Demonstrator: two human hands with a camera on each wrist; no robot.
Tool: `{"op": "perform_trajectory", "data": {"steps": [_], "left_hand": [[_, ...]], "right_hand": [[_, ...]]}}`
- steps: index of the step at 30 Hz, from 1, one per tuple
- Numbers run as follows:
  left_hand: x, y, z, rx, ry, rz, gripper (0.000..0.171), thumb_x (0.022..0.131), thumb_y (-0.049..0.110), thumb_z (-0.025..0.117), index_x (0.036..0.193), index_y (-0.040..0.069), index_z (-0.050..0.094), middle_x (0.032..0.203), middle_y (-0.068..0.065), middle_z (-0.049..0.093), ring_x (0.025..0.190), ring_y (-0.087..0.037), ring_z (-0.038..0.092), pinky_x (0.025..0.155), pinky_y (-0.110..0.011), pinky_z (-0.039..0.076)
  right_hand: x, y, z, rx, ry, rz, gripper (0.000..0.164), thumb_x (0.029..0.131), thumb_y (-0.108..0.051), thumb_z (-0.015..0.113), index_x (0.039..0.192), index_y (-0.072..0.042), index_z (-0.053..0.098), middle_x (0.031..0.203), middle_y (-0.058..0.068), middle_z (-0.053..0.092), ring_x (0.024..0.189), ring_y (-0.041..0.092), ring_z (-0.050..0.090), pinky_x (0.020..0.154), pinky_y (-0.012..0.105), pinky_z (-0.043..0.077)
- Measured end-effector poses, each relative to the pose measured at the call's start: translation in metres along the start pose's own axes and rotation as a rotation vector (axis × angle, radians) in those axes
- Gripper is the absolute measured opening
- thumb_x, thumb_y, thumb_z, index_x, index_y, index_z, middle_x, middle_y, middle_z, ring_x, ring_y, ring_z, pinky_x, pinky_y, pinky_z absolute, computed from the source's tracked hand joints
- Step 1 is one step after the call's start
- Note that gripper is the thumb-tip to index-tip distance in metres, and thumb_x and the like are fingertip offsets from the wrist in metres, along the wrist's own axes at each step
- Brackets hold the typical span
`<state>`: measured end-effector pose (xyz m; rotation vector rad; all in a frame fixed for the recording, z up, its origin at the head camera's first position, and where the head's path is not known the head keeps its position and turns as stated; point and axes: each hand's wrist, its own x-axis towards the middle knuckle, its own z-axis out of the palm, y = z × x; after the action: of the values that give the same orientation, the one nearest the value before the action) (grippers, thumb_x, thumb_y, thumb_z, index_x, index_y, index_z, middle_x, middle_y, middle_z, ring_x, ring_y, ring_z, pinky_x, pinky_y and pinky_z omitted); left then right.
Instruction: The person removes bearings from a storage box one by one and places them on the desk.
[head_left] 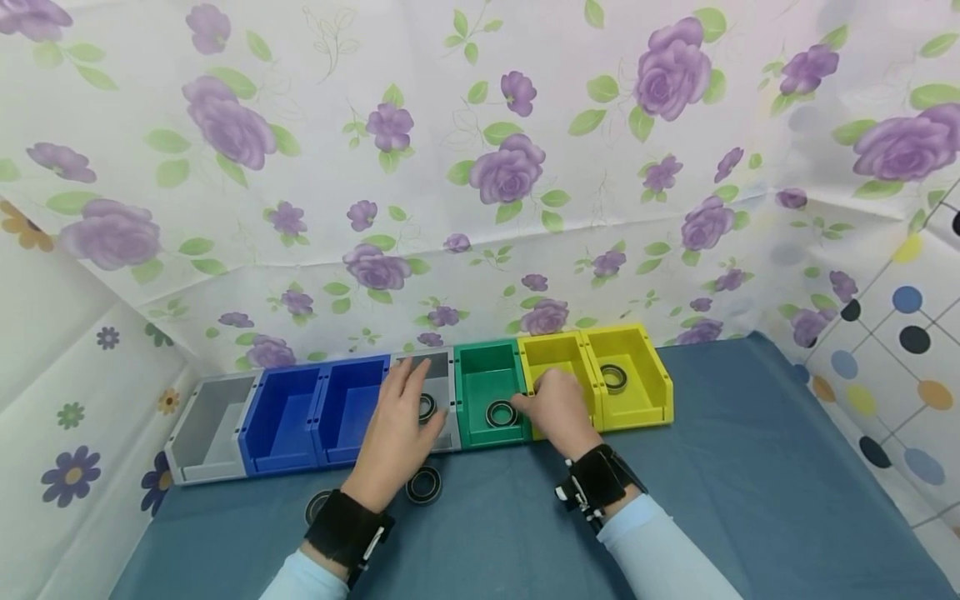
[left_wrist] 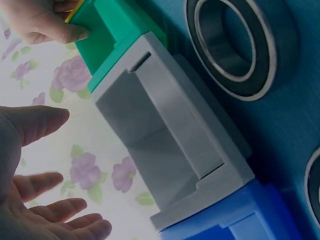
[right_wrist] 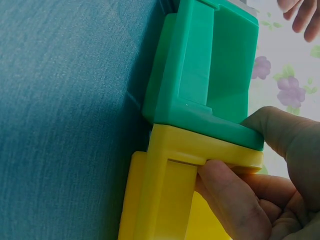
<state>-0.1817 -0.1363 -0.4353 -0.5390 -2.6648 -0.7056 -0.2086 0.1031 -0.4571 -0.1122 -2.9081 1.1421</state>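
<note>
My left hand (head_left: 397,425) hovers over the middle grey bin (head_left: 442,371), fingers spread and holding nothing. Inside that bin a bearing (head_left: 432,410) shows partly behind the fingers. With its thumb on the green bin's (head_left: 487,358) side and its fingers inside the adjoining yellow bin (head_left: 543,358), my right hand (head_left: 558,412) pinches the walls where the two bins meet. Another bearing (head_left: 490,414) lies in the green bin, beside the right thumb. On the cloth before the bins is a bearing (head_left: 410,487), and one more bearing (head_left: 312,505) sits partly behind the left wrist.
The row continues left with two blue bins (head_left: 285,417) and an outer grey bin (head_left: 217,417). At the right end, a second yellow bin (head_left: 630,350) contains a bearing (head_left: 624,382). Blue cloth (head_left: 750,483) covers the table, and a flowered sheet (head_left: 450,208) hangs behind.
</note>
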Motion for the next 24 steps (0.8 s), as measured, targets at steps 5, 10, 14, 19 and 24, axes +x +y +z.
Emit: {"op": "perform_trajectory", "data": {"steps": [5, 10, 14, 19, 24], "left_hand": [[0.003, -0.003, 0.009, 0.017, -0.029, -0.014, 0.068, 0.085, 0.027, 0.066, 0.144, 0.017, 0.034, 0.150, -0.013, 0.021, 0.136, -0.032, 0.015, 0.099, -0.050, 0.031], [0.003, -0.007, 0.016, 0.037, -0.057, -0.044, 0.063, 0.086, 0.025, 0.065, 0.142, 0.014, 0.038, 0.146, -0.018, 0.027, 0.135, -0.036, 0.018, 0.097, -0.054, 0.031], [0.003, -0.011, 0.022, 0.057, -0.098, -0.079, 0.061, 0.086, 0.023, 0.065, 0.141, 0.013, 0.040, 0.145, -0.020, 0.029, 0.135, -0.037, 0.018, 0.098, -0.055, 0.028], [0.004, -0.016, 0.028, 0.080, -0.138, -0.098, 0.060, 0.086, 0.022, 0.065, 0.140, 0.012, 0.040, 0.145, -0.021, 0.029, 0.134, -0.038, 0.017, 0.101, -0.052, 0.024], [0.006, -0.015, 0.031, 0.078, -0.171, -0.132, 0.059, 0.086, 0.022, 0.064, 0.140, 0.011, 0.041, 0.143, -0.024, 0.029, 0.133, -0.041, 0.019, 0.099, -0.053, 0.027]], "right_hand": [[0.000, 0.000, 0.000, -0.003, 0.003, 0.001, 0.048, 0.077, -0.033, 0.073, 0.048, -0.012, 0.041, 0.042, -0.006, 0.027, 0.036, 0.012, 0.032, 0.036, 0.024, 0.022], [0.000, -0.001, 0.000, -0.006, 0.002, -0.002, 0.049, 0.077, -0.033, 0.073, 0.048, -0.012, 0.040, 0.043, -0.006, 0.027, 0.036, 0.012, 0.030, 0.036, 0.024, 0.021], [-0.001, -0.002, -0.001, 0.003, -0.003, -0.005, 0.049, 0.077, -0.033, 0.073, 0.049, -0.012, 0.040, 0.043, -0.006, 0.026, 0.036, 0.012, 0.029, 0.037, 0.024, 0.021], [-0.001, -0.001, -0.001, 0.000, 0.004, -0.017, 0.049, 0.078, -0.032, 0.073, 0.048, -0.012, 0.039, 0.042, -0.006, 0.026, 0.035, 0.012, 0.030, 0.036, 0.024, 0.021], [0.000, 0.000, -0.001, -0.009, 0.009, -0.020, 0.050, 0.077, -0.033, 0.073, 0.048, -0.012, 0.039, 0.042, -0.006, 0.027, 0.035, 0.012, 0.030, 0.036, 0.024, 0.021]]}}
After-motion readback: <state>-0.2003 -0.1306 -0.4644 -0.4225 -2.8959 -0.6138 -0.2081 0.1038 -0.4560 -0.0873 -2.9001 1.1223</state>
